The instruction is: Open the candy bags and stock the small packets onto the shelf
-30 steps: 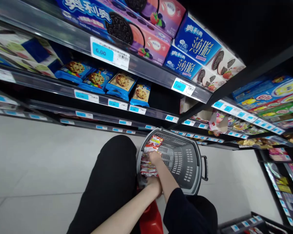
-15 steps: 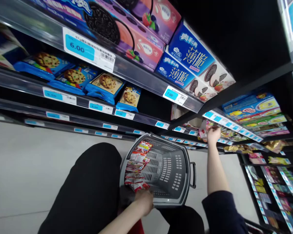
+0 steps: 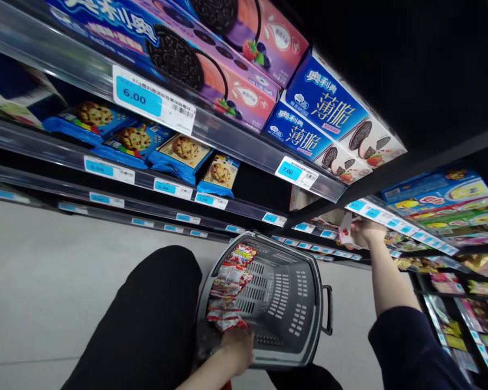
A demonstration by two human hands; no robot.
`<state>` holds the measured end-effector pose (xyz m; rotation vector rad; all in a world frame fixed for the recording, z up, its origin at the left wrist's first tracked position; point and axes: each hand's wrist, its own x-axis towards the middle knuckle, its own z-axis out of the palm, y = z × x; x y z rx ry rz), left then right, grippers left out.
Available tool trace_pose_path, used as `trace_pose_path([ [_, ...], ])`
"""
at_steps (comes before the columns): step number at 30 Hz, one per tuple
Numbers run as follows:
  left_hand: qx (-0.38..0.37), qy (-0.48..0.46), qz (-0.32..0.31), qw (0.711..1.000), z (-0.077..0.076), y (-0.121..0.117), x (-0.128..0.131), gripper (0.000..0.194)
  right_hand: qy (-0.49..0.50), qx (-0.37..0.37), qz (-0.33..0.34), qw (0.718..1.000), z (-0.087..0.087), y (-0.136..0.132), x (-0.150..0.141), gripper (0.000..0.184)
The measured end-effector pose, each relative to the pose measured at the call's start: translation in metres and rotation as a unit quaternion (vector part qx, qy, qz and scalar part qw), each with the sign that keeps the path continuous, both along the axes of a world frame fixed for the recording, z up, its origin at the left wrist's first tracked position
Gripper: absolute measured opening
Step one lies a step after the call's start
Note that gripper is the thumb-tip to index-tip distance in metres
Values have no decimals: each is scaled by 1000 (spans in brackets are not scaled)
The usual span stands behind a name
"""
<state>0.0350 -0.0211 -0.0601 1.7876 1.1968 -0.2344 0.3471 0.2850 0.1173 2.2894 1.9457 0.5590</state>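
A grey plastic shopping basket (image 3: pixel 287 355) with slotted walls stands between my knees, its mouth facing me. Along its left side lies a row of red and white snack packets (image 3: pixel 230 279). My left hand (image 3: pixel 238 346) reaches over the basket's near rim, fingers curled on the nearest packet in the row. At the right, my right hand (image 3: pixel 372 233) is inside a low shelf, under a price strip. A white and pink carton (image 3: pixel 345 228) stands right at its fingers. The fingertips are partly hidden, so their grip on anything does not show.
Boxes of sandwich cookies (image 3: pixel 317 108) fill the upper shelf, above blue cookie packs (image 3: pixel 183 154). The shelf edge (image 3: pixel 236 141) with price tags juts out above the basket. Colourful boxes (image 3: pixel 439 197) sit further right. Pale floor tiles (image 3: pixel 85 254) lie to the left.
My right hand has shifted a little right and down in the picture, further against the shelf goods. The left hand stays at the packets. The whole view has tilted slightly.
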Motion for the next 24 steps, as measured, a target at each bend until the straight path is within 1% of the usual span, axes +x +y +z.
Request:
trace_pose_path([
  [1,-6,-8,14,1000,0,1,0,40,-18,3,-9,1000,-1,-9,3,27],
  [3,-16,-31,39,999,2,2,-1,39,-53,34,-13,998,-5,-33,9,31],
  [6,-29,-84,58,994,4,7,0,35,-75,98,23,992,-11,-76,17,27],
  [8,-55,-162,87,981,4,12,3,33,-57,169,49,983,-12,-105,19,28],
  [9,-89,-207,112,968,4,15,5,32,-42,223,63,972,-10,-120,19,29],
  [10,-136,-253,147,946,3,19,8,33,-24,280,79,956,-8,-136,16,29],
  [11,-191,-298,186,917,3,22,10,34,-5,330,95,939,-4,-152,12,28],
  [12,-247,-341,222,879,4,24,11,36,13,368,108,923,-1,-169,4,26],
  [14,-342,-433,274,788,11,27,12,44,52,402,134,904,1,-208,-18,23],
  [15,-376,-481,286,738,16,27,10,50,75,403,148,900,-1,-228,-32,21],
  [17,-433,-559,294,643,29,26,6,61,119,369,188,902,-12,-267,-64,20],
  [18,-453,-582,295,607,35,25,4,63,137,339,207,907,-19,-285,-80,20],
  [19,-467,-599,291,582,41,24,3,64,157,307,225,911,-27,-302,-95,21],
  [20,-475,-608,282,570,45,22,2,64,181,273,241,913,-35,-317,-108,23],
  [21,-477,-610,274,570,47,21,1,63,208,241,253,914,-42,-331,-119,25],
  [23,-467,-600,264,594,48,17,1,62,264,191,257,910,-50,-353,-134,32],
  [24,-458,-592,263,609,47,16,1,63,291,169,250,908,-51,-361,-137,34],
])
